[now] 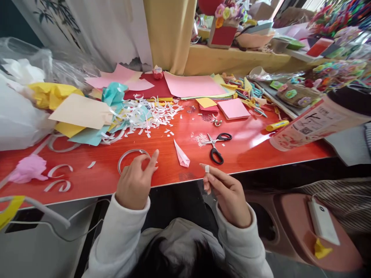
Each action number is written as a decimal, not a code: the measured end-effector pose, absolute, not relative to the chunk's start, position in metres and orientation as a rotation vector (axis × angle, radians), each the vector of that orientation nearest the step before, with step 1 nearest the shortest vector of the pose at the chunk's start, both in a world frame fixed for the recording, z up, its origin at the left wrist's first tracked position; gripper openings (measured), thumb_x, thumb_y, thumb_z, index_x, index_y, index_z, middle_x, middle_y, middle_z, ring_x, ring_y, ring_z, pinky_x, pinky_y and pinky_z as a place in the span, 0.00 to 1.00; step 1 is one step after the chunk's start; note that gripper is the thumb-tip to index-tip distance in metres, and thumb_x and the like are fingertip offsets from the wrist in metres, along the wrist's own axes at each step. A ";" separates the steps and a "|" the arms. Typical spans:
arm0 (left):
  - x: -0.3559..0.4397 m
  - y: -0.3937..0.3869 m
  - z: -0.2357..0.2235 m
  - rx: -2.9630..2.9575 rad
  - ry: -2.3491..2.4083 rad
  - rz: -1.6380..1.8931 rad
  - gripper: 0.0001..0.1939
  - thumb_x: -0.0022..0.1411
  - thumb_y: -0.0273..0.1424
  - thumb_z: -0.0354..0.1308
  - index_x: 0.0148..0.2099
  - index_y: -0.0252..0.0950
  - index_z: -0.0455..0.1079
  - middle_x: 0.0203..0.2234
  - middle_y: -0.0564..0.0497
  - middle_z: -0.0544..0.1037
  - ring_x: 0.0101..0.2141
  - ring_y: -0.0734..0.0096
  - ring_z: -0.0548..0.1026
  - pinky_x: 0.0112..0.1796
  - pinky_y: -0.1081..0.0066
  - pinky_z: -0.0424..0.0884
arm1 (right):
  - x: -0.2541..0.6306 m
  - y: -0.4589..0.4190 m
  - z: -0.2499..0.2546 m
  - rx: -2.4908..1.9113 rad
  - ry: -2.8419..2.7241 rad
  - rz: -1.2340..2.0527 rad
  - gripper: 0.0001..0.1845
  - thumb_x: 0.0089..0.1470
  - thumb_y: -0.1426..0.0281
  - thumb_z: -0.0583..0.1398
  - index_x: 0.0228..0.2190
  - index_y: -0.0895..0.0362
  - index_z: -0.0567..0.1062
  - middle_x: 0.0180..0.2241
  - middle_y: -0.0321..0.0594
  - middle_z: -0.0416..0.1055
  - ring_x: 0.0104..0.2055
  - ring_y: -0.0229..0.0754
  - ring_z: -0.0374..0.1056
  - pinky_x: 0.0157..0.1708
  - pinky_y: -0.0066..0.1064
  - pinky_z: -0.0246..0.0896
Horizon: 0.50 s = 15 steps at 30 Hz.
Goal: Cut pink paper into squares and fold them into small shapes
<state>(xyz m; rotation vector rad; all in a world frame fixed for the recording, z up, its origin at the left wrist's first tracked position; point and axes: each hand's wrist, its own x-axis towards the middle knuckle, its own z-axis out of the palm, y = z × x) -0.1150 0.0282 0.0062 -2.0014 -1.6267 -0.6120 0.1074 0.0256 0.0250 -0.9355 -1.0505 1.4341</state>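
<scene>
My left hand [135,179] is by a thin roll of tape [119,164] at the table's front, its fingers overlapping the roll's near side. The thumb stands out from the other fingers, and no object shows between them. Just off the table edge, my right hand [227,189] pinches a small white piece of tape [206,168] between thumb and fingertips. A folded pink paper [181,155], narrow and pointed at its far end, lies between the hands. Beyond the right hand, black-handled scissors [214,146] rest with their blades spread.
White paper scraps [145,114] are heaped at the back left beside coloured sheets [84,110]. Pink square paper [233,109] lies farther back. A large cup [307,127] leans at the right. Curled strips [59,185] and crumpled pink paper [28,168] lie at the left.
</scene>
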 end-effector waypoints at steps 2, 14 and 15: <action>-0.111 0.027 0.011 -1.960 -1.648 -0.662 0.20 0.56 0.36 0.53 0.51 0.37 0.64 0.43 0.41 0.70 0.33 0.64 0.69 0.33 0.66 0.62 | 0.107 0.025 0.024 -0.935 -1.079 1.458 0.13 0.49 0.73 0.57 0.38 0.55 0.74 0.25 0.36 0.66 0.24 0.32 0.62 0.21 0.26 0.59; -0.053 0.008 0.052 -2.555 -1.428 -1.491 0.03 0.54 0.21 0.54 0.33 0.31 0.67 0.27 0.49 0.71 0.30 0.72 0.66 0.33 0.71 0.64 | 0.096 0.009 0.046 -1.008 -1.671 1.483 0.08 0.52 0.72 0.53 0.32 0.59 0.72 0.22 0.34 0.62 0.24 0.31 0.58 0.25 0.24 0.55; -0.054 0.008 0.053 -2.547 -1.437 -1.479 0.02 0.54 0.21 0.55 0.32 0.31 0.67 0.26 0.49 0.71 0.30 0.72 0.65 0.33 0.70 0.64 | 0.095 0.010 0.046 -1.002 -1.662 1.511 0.08 0.52 0.72 0.53 0.33 0.59 0.72 0.21 0.34 0.63 0.23 0.30 0.57 0.24 0.24 0.55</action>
